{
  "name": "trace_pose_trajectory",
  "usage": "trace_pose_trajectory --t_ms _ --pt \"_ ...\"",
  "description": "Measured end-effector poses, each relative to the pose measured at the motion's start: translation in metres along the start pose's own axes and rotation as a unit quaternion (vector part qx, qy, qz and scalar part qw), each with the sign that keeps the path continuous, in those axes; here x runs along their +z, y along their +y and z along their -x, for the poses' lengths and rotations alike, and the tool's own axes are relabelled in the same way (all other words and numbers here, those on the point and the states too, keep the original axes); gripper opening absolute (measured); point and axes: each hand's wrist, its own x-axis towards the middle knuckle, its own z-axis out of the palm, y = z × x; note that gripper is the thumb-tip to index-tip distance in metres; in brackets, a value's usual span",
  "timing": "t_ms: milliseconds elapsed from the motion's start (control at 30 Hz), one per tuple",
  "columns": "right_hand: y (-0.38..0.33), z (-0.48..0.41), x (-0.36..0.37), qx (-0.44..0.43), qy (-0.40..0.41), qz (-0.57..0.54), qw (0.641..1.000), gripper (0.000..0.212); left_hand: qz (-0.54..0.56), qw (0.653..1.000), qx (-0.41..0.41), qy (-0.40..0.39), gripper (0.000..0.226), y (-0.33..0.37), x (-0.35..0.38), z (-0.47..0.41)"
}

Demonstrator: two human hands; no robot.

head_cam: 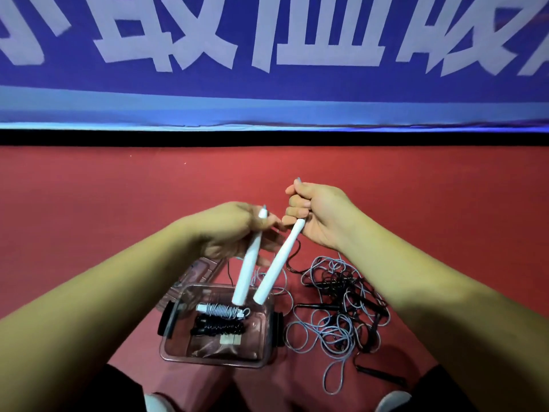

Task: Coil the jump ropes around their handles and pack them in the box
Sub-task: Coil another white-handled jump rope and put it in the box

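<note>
My left hand (228, 227) has its fingers (269, 226) curled tight around the top of one slim white plastic jump-rope handle (249, 269), and my right hand (319, 212) has its fingers (294, 202) clenched in a fist around the top of a second white handle (277, 270). Both handles slant downward, their lower ends close together just above the far rim of the clear plastic box with black side clips (178, 331). Pale grey cord (280, 281) trails from my hands behind the handles.

Inside the box I see a white-handled rope already wound in grey cord (221, 310) and, just nearer me, a black rope wound on its handles (218, 326); the two lie side by side. The box's clear lid (199, 270) lies on the floor touching its far side, partly hidden by my left wrist.

To the right of the box a loose tangle of grey and black ropes (338, 313) sprawls on the red carpeted floor (118, 203), with a black handle (383, 374) at its near edge. Beyond the floor hangs a blue banner with large white characters (267, 40).
</note>
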Motion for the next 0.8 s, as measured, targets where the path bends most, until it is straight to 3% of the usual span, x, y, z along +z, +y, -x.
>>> trace_pose_trajectory --t_ms 167,233,267,300,367,400,467,533,633,800 --pt "0.006 -0.006 -0.005 -0.001 0.09 -0.053 0.994 0.026 0.002 0.996 -0.006 -0.091 0.023 -0.008 0.018 0.001" --pt "0.008 -0.009 -0.008 0.002 0.131 0.043 0.99 0.021 -0.008 0.996 -0.005 -0.091 0.016 -0.008 0.021 0.001" --pt "0.008 -0.009 -0.011 -0.006 0.158 0.168 0.973 0.013 -0.019 0.996 -0.002 -0.09 0.014 -0.006 0.022 0.001" --pt "0.008 -0.008 -0.013 -0.013 0.179 0.318 0.931 0.01 -0.034 0.996 0.003 -0.087 0.013 -0.005 0.022 0.002" --pt "0.008 -0.006 -0.019 -0.049 0.179 0.553 0.812 0.043 -0.062 0.994 0.013 -0.091 0.011 -0.001 0.017 0.003" --pt "0.006 -0.005 -0.019 -0.095 0.14 0.584 0.794 0.049 -0.07 0.993 0.016 -0.098 0.012 0.001 0.014 0.004" --pt "0.002 0.003 -0.014 -0.149 0.033 0.549 0.822 0.037 -0.072 0.992 0.023 -0.105 0.014 0.005 0.008 0.006" --pt "0.002 0.008 -0.01 -0.141 -0.019 0.533 0.834 0.051 -0.067 0.992 0.035 -0.103 0.017 0.009 0.004 0.009" --pt "0.004 0.007 -0.007 -0.153 -0.019 0.552 0.819 0.064 -0.068 0.99 0.05 -0.116 0.018 0.013 -0.003 0.013" --pt "-0.002 0.003 -0.008 -0.137 -0.046 0.475 0.868 0.05 -0.048 0.993 0.047 -0.1 0.016 0.02 -0.008 0.018"
